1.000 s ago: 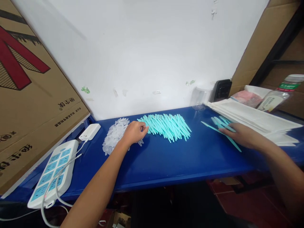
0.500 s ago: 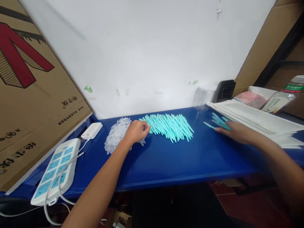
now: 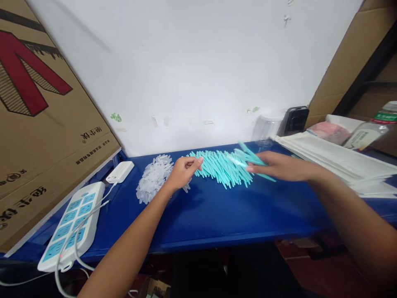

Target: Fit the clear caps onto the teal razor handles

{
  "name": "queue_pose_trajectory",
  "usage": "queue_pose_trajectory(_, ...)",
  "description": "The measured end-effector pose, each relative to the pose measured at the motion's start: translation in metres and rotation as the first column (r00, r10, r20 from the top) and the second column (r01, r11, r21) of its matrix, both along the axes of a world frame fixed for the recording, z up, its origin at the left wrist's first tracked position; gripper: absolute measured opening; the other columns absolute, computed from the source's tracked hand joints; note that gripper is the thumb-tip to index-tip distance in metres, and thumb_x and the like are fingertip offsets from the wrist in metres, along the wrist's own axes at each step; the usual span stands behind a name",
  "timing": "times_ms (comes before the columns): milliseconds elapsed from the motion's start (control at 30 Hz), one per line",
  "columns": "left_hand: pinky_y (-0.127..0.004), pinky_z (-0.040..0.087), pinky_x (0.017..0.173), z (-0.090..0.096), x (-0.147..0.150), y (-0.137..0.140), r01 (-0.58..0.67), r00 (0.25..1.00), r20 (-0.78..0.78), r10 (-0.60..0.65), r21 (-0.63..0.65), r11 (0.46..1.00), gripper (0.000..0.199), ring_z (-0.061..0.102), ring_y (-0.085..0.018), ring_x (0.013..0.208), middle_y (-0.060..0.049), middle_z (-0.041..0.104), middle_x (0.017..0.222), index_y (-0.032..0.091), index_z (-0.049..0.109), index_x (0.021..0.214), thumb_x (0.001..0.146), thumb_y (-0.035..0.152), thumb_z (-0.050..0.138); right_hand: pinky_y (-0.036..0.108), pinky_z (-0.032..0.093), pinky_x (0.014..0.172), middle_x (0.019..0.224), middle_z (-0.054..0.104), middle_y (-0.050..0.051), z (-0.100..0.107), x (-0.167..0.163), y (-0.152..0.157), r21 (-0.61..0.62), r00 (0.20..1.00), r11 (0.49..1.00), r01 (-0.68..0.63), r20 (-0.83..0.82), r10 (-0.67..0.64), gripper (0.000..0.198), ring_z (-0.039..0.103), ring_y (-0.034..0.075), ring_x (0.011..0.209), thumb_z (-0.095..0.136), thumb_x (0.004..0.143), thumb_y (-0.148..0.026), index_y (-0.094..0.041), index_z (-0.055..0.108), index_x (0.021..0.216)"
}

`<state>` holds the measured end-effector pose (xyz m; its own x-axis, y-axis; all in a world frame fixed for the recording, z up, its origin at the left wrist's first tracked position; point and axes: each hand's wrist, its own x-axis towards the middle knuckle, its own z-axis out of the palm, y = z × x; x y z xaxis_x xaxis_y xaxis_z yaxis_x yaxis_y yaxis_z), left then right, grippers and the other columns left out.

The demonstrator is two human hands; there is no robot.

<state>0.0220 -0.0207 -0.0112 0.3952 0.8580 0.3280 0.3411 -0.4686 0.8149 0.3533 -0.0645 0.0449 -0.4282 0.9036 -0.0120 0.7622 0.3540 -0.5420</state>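
Note:
My right hand (image 3: 273, 165) is closed around several thin turquoise plastic sticks (image 3: 252, 159), which fan out past the fingertips and are blurred by motion. It hovers by the right end of a wide heap of similar turquoise sticks (image 3: 221, 169) on the blue table (image 3: 217, 215). At the heap's left end is my left hand (image 3: 185, 170), its thumb and fingers pressed together; whatever may be between them is hidden. Partly behind that hand lies a pile of small translucent whitish pieces (image 3: 153, 178), like little caps or sleeves.
On the left are a white power strip (image 3: 74, 223) with cables, a white adapter (image 3: 120, 171) and a large cardboard box (image 3: 56, 145). At the back right stand a clear plastic jar (image 3: 266, 128) and a black device (image 3: 294, 120). White sheets (image 3: 335, 157) and a bottle (image 3: 370, 132) lie farther right.
My right hand has swung left with the turquoise sticks, from near the white sheets to the heap's right end. My left hand has shifted slightly right, with its thumb now pointing toward the heap.

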Motion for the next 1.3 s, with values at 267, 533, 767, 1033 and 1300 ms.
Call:
queue_pose_trajectory(267, -0.026, 0.034, 0.049, -0.002, 0.011, -0.012, 0.082, 0.988, 0.129, -0.08, -0.013, 0.997, 0.052, 0.041, -0.011, 0.047, 0.004, 0.043, 0.055, 0.018, 0.056, 0.077, 0.102, 0.061, 0.041, 0.025, 0.027, 0.056, 0.072, 0.035, -0.005, 0.003, -0.075, 0.038, -0.238, 0.84, 0.807, -0.541, -0.2, 0.504, 0.047, 0.03, 0.011, 0.062, 0.057, 0.094, -0.064, -0.021, 0.043, 0.078)
queue_pose_trajectory(533, -0.029, 0.026, 0.057, -0.001, 0.017, -0.015, 0.017, 0.998, -0.061, -0.009, 0.139, 0.99, 0.049, 0.034, -0.012, 0.06, 0.003, 0.035, 0.063, 0.018, 0.044, 0.068, 0.104, 0.051, 0.043, 0.024, 0.026, 0.053, 0.069, 0.033, -0.006, -0.025, -0.073, 0.044, -0.301, 0.871, 0.822, -0.483, -0.26, 0.417, 0.049, 0.028, 0.01, 0.059, 0.059, 0.093, -0.063, -0.021, 0.041, 0.077)
queue_pose_trajectory(767, -0.029, 0.028, 0.056, 0.0, 0.012, -0.009, -0.119, 0.99, -0.051, 0.131, 0.19, 0.975, 0.052, 0.033, -0.012, 0.058, 0.002, 0.035, 0.061, 0.02, 0.036, 0.066, 0.104, 0.055, 0.039, 0.024, 0.034, 0.054, 0.072, 0.051, -0.002, -0.023, -0.072, 0.038, -0.252, 0.873, 0.861, -0.443, -0.339, 0.35, 0.046, 0.042, 0.011, 0.06, 0.057, 0.095, -0.062, -0.019, 0.056, 0.08)
queue_pose_trajectory(1033, -0.027, 0.025, 0.046, -0.007, 0.01, 0.0, -0.182, 0.978, 0.108, 0.177, 0.042, 0.982, 0.055, 0.028, -0.01, 0.048, 0.005, 0.028, 0.055, 0.022, 0.034, 0.066, 0.098, 0.065, 0.046, 0.023, 0.034, 0.051, 0.065, 0.046, -0.004, -0.039, -0.084, 0.04, -0.188, 0.816, 0.922, -0.339, -0.546, 0.189, 0.046, 0.041, 0.011, 0.056, 0.056, 0.095, -0.064, -0.018, 0.063, 0.099)
queue_pose_trajectory(1300, -0.023, 0.02, 0.04, -0.01, 0.011, 0.006, -0.036, 0.953, 0.287, 0.092, -0.194, 0.98, 0.055, 0.021, -0.006, 0.042, 0.009, 0.022, 0.055, 0.023, 0.03, 0.068, 0.094, 0.064, 0.056, 0.025, 0.024, 0.048, 0.057, 0.04, -0.006, -0.034, -0.082, 0.042, -0.148, 0.824, 0.955, -0.256, -0.549, 0.136, 0.047, 0.03, 0.009, 0.05, 0.056, 0.095, -0.063, -0.019, 0.059, 0.077)
